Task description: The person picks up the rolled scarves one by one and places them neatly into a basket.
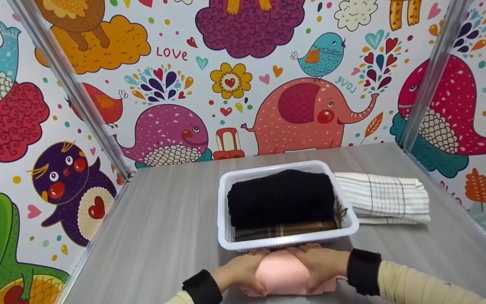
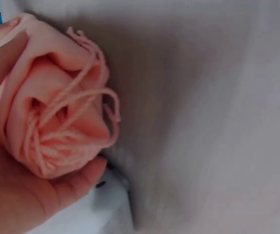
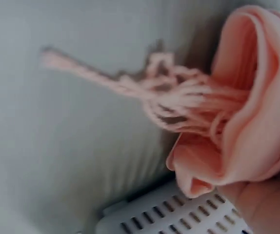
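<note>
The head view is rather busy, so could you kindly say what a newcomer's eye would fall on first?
Probably the wall behind the table, bright with cartoon animals. Next comes the white basket on the table, holding black cloth; in front of it, the left hand and right hand grip a bundled pink cloth.

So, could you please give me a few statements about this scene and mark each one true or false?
1. The left hand and right hand both grip the pink roll. True.
2. The white cloth lies to the right of the basket. True.
3. The basket is empty. False: a black cloth and a brown cloth lie in it.
4. The pink roll is inside the basket. False: it is on the near side, outside it.
5. Corded fringe sticks out of the pink roll. True.
</note>
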Demonstrator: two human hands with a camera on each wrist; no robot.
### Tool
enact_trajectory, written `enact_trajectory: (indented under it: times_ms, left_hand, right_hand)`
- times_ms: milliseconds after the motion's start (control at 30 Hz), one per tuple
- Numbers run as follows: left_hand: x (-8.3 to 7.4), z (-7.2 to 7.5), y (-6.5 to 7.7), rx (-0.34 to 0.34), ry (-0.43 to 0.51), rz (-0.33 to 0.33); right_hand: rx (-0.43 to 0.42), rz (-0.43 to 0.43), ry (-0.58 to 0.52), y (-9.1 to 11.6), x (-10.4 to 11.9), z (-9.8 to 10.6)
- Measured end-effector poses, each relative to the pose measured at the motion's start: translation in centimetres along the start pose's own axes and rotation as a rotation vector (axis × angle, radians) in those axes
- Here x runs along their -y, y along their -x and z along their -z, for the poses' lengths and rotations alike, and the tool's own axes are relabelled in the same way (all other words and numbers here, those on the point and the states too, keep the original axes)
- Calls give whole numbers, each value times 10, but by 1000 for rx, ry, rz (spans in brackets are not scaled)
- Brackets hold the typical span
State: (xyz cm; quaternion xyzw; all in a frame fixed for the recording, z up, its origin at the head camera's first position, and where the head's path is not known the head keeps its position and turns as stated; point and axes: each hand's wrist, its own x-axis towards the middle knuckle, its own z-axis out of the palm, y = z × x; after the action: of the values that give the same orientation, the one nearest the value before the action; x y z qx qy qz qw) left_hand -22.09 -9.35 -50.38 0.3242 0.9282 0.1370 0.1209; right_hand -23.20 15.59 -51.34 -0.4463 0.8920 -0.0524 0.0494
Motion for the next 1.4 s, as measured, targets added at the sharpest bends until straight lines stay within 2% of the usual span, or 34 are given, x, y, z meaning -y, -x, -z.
enact_trajectory:
  times_ms: [200, 333, 433, 567, 633, 733, 833, 900, 1000, 1133, 1267, 1400]
  left_hand:
    - [2, -5, -2, 12, -3, 10]
    - [3, -7, -4, 36, 4, 29]
    - [4, -8, -5, 39, 19, 33]
    - [5, -9, -7, 7, 80, 42]
    - [5, -8, -7, -20, 109, 50]
    - [5, -5, -7, -60, 90, 53]
    - [3, 1, -5, -72, 48, 43]
    - [2, 6, -2, -62, 29, 23]
    - [-3, 16, 5, -26, 50, -5]
    - [-16, 36, 15, 2, 87, 12]
    - [-26, 64, 19, -50, 100, 46]
    - [-30, 91, 18, -133, 112, 58]
  right_hand:
    - [70, -31, 97, 10, -1, 4]
    - [22, 21, 130, 7, -2, 3]
    - [-6, 48, 61, 5, -5, 2]
    - [27, -12, -169, 4, -10, 2]
    - [29, -36, -247, 4, -12, 2]
    - [-15, -6, -254, 5, -13, 5]
    - [-56, 41, -244, 8, -10, 10]
    - [-50, 54, -266, 10, -7, 15]
    - [-22, 71, -301, 15, 1, 24]
    - [-34, 137, -321, 20, 8, 45]
    - [-68, 161, -333, 20, 6, 76]
    - [-138, 81, -296, 14, -3, 105]
